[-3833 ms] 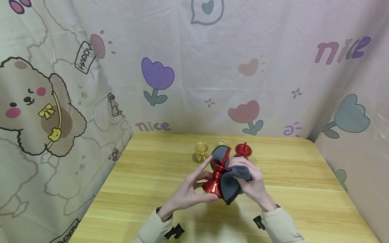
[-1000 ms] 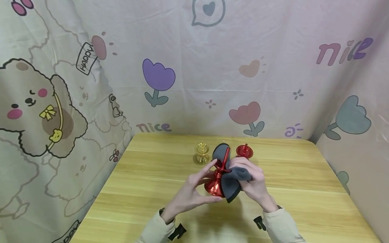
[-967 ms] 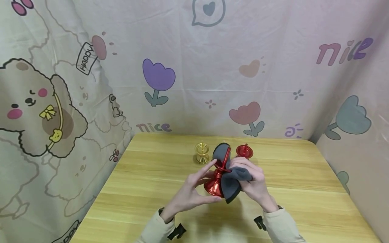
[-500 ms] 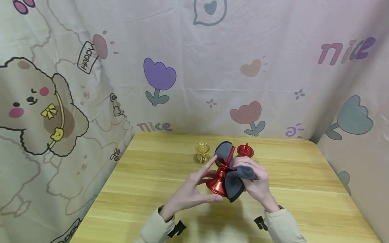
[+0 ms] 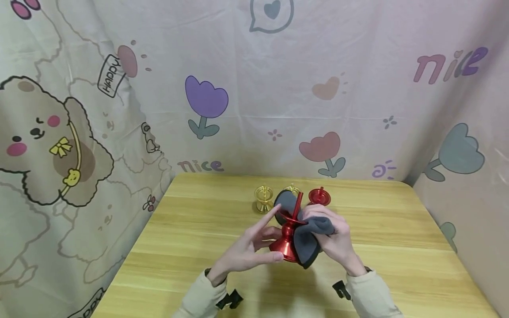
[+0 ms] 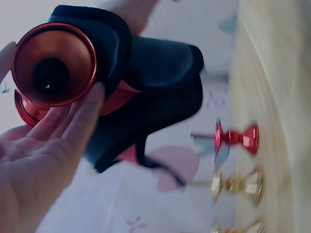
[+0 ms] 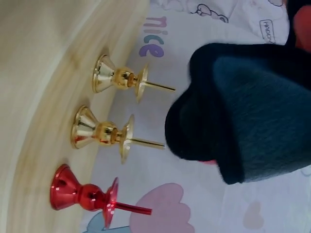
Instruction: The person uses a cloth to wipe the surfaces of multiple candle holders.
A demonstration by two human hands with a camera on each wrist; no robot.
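A red metal candlestick (image 5: pixel 287 233) with a spike on top is held up over the table, leaning slightly. My left hand (image 5: pixel 244 252) grips it by the flared base, thumb in front and index finger stretched up to the dish. Its hollow underside (image 6: pixel 51 73) faces the left wrist camera. My right hand (image 5: pixel 336 236) holds a bunched dark grey cloth (image 5: pixel 306 247) against the candlestick's right side. One flap of the cloth (image 7: pixel 267 111) stands up behind the spike. The cloth hides part of the dish and the fingertips of the right hand.
Behind the hands, toward the table's (image 5: pixel 191 229) back edge, stand a gold candlestick (image 5: pixel 263 199), a second gold one (image 7: pixel 97 131) partly covered by the cloth in the head view, and another red one (image 7: pixel 85 194). A printed curtain (image 5: pixel 254 88) surrounds the table.
Compared with half a second ago, the held candlestick is more upright and its spike has swung left. The cloth's rear flap has shifted left and down. Both hands keep their holds throughout.
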